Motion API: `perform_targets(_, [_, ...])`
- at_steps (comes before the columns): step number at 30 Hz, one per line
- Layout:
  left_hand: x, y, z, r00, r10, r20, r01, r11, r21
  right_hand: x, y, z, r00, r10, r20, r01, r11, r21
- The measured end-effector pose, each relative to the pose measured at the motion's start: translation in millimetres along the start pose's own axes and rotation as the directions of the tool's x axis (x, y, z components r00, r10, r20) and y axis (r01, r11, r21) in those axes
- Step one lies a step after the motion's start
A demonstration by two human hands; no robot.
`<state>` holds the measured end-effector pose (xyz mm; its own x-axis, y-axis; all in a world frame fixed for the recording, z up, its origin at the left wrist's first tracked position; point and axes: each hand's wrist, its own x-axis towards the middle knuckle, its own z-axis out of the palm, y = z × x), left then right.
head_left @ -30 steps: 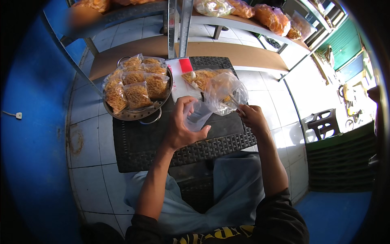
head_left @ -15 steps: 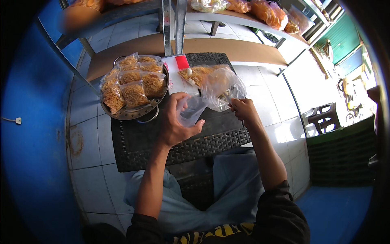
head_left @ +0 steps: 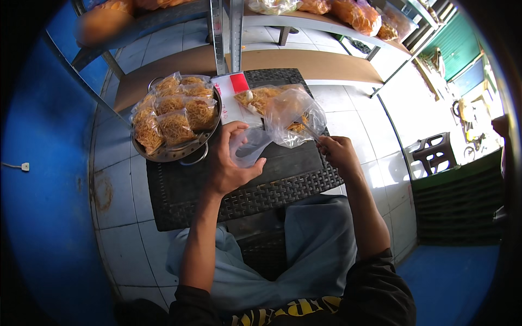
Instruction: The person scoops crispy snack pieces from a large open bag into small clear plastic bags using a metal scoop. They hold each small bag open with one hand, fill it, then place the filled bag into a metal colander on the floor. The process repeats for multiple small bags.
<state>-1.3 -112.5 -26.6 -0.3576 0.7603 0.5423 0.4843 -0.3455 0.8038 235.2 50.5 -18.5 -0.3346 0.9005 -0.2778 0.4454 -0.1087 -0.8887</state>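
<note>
Seen from the head camera, the left hand (head_left: pixel 231 163) is curled around a small empty clear bag (head_left: pixel 251 148), thumb on one side and fingers on the other, holding it just above the dark woven tabletop (head_left: pixel 217 190). Over to the right, the right hand (head_left: pixel 334 151) is pinched shut on a thin metal utensil (head_left: pixel 311 132) whose far end reaches into a big clear bag (head_left: pixel 291 117) of golden fried noodles; what kind of utensil it is cannot be told. That big bag lies open on the tabletop, just beyond the small bag and touching it. To the left of both stands a round metal pan (head_left: pixel 176 153) piled with small sealed packets of noodles (head_left: pixel 174 111). Between the pan and the big bag lies a white card with a red patch (head_left: pixel 235 89). More filled bags (head_left: pixel 348 10) sit on a shelf beyond the tabletop.
</note>
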Motion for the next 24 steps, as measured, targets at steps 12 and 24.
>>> perform_targets(12, [-0.5, 0.4, -0.1, 0.996, -0.055, 0.074, 0.061, 0.995, -0.073, -12.0, -10.3, -3.6, 1.0, 0.018, 0.025, -0.019, 0.999, 0.034])
perform_targets(24, [-2.4, 0.9, 4.3, 0.993, -0.051, 0.105, 0.055, 0.998, -0.04, -35.9, -15.9, -24.0, 0.997, 0.057, 0.05, -0.058, 0.998, 0.037])
